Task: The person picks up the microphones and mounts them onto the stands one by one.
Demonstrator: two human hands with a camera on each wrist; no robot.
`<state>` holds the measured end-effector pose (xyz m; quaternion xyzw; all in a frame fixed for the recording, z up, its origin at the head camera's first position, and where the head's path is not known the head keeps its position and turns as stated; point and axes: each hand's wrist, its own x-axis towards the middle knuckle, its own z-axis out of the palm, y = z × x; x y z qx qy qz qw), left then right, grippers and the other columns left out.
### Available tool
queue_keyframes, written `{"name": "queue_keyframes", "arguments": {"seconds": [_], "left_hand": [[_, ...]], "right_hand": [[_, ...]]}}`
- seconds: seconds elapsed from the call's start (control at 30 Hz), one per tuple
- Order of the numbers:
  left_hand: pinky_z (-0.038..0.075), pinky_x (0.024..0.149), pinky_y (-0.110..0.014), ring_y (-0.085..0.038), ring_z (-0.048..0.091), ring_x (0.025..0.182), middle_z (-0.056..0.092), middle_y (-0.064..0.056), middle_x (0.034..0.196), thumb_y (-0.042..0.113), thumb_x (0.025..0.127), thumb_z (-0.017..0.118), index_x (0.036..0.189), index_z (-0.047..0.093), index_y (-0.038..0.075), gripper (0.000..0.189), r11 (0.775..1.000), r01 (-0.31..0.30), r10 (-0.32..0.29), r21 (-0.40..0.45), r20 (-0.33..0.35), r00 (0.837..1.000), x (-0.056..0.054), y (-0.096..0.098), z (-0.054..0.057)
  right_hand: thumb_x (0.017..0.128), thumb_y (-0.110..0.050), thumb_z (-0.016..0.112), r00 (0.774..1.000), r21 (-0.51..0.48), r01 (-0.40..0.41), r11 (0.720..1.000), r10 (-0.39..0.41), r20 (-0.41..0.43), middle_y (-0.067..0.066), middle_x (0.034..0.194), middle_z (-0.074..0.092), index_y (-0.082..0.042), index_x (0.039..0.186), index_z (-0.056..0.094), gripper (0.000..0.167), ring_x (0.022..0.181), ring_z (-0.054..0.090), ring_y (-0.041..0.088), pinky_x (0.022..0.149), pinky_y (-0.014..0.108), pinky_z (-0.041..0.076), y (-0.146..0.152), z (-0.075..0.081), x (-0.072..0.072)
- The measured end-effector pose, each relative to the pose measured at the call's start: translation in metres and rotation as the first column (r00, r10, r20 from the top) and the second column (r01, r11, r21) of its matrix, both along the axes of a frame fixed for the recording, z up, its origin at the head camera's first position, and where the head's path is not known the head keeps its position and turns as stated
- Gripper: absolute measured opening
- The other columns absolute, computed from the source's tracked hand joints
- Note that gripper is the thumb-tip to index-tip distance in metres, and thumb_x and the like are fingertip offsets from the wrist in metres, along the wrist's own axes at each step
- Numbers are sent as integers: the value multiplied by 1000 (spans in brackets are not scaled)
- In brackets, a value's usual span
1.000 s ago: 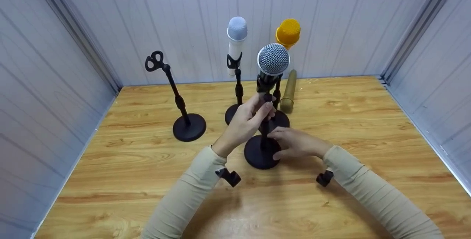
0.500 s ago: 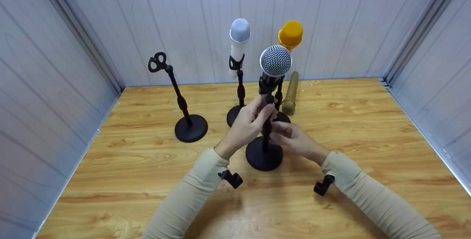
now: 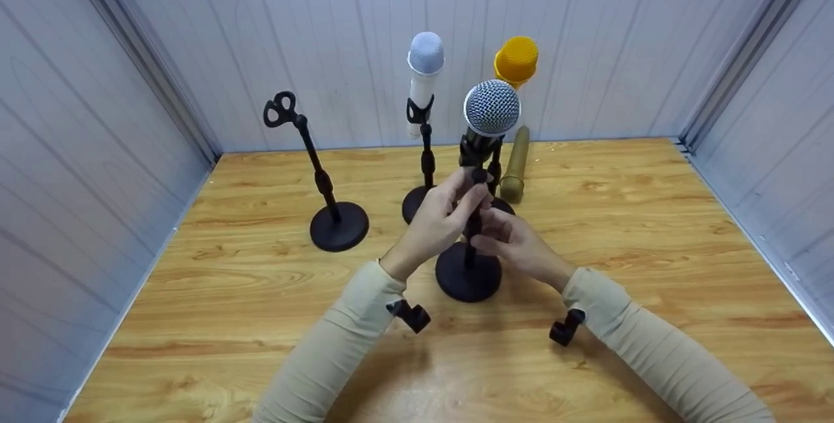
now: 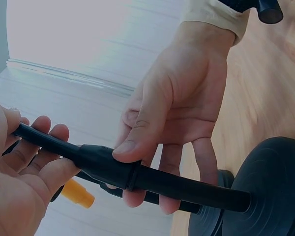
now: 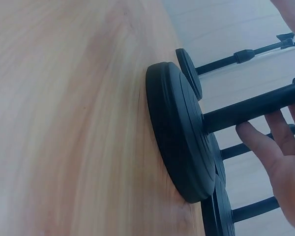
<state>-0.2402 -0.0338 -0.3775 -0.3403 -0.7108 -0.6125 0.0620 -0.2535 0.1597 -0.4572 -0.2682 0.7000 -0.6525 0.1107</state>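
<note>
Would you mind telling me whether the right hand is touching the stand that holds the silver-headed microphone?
Touching. In the left wrist view, the right hand rests its thumb on the thick collar of the stand, with no gap visible.

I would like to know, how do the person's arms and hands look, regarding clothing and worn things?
The left sleeve and right sleeve are long, plain beige and creased, ending at the wrists. A small black angular attachment shows at each cuff. The left hand and right hand wear no gloves.
</note>
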Motion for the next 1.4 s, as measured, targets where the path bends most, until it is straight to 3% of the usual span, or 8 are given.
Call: {"name": "queue_keyframes", "arguments": {"seconds": [0.2,0.43,0.67,0.93,1.1,1.17,1.4], "left_hand": [[52,81,-34,-31,64,90,65,-13,95,21,109,50,117,59,3,21,1000,-3,2,-16,-18,1000,0,0,0],[53,78,-35,-26,65,88,66,-12,96,21,109,50,115,59,6,19,999,-2,2,-34,-21,1000,0,-2,-2],[51,75,-31,-26,64,84,66,-13,94,23,109,50,113,59,6,19,999,-4,3,-42,-25,1000,-1,-1,-3],[52,75,-33,-30,64,83,65,-15,92,21,109,51,111,58,5,18,999,13,-13,-33,-20,1000,-1,1,-3],[54,78,-38,-30,65,85,66,-14,93,21,109,51,114,59,6,18,1000,10,-11,-27,-22,1000,-1,0,-2],[55,79,-38,-28,66,87,66,-13,94,21,109,51,116,59,5,19,1000,4,-5,-26,-21,1000,-2,0,-2],[55,78,-38,-26,66,87,66,-11,95,21,109,51,119,60,6,21,1000,-2,2,-25,-3,1000,-1,-2,-1]], "right_hand": [[95,-8,72,999,-10,-11,1000,11,46,24,125,64,3,133,56,43,111,65,28,94,38,55,0,2,-2],[101,-6,63,996,-40,-89,995,88,-24,13,136,61,6,144,48,47,123,60,25,99,41,52,6,-1,-1],[99,-5,66,999,-71,-52,996,51,-16,11,131,63,1,140,54,43,120,62,27,95,46,55,7,-3,0],[94,-7,73,1000,-39,-4,999,4,3,18,126,66,3,137,56,46,119,60,45,92,41,56,2,0,0],[94,-12,74,999,17,-3,1000,4,-38,27,120,66,0,134,60,43,113,65,37,92,37,56,0,1,-2],[96,-12,72,999,18,-15,1000,16,-44,27,122,66,-1,135,60,43,114,65,33,93,36,55,1,2,-2],[104,-8,58,987,-96,-159,983,158,-17,17,137,59,9,142,49,43,128,56,36,100,48,51,7,2,-2]]}}
